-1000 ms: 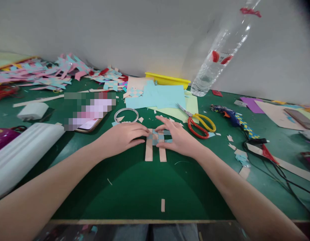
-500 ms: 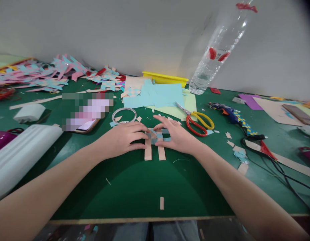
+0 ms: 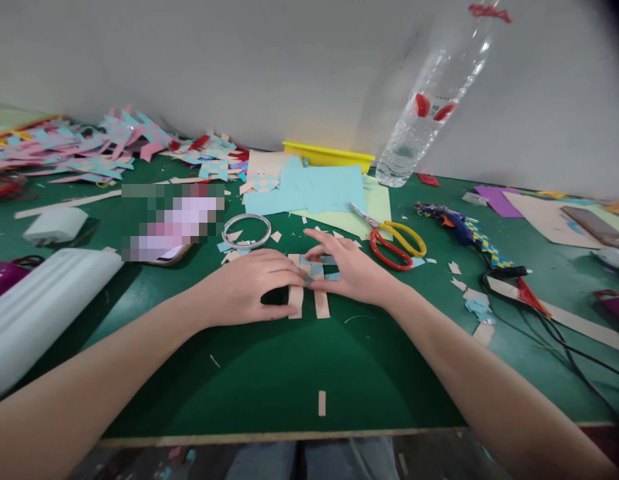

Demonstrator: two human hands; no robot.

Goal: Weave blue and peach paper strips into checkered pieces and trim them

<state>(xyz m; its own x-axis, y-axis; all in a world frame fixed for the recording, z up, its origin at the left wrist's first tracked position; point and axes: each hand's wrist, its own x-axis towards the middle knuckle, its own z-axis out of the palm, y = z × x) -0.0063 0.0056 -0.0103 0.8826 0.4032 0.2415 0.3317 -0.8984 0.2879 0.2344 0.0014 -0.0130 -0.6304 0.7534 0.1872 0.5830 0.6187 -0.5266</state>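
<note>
A small piece of woven paper strips (image 3: 321, 303), peach and light blue, lies flat on the green table in front of me. Two peach ends of it point towards me. From the left, my left hand (image 3: 247, 287) reaches over it: the fingertips press on the weave, and the thumb touches the lower part of the left peach strip. My right hand (image 3: 357, 270) steadies the other side, its thumb and a finger on the weave and its index finger raised and stretched out. Fingers cover part of the weave.
Scissors (image 3: 397, 243) lie right of my hands, and a ring of tape (image 3: 247, 231) lies behind the left one. Blue paper (image 3: 324, 190), a leaning bottle (image 3: 419, 113) and a pile of woven strips (image 3: 94, 150) stand along the wall. A phone (image 3: 177, 227) lies left; cables (image 3: 554, 333) run right.
My left hand has shifted slightly; its thumb has moved down along the left peach strip while its fingers have come further over the weave. My right hand has stayed almost still.
</note>
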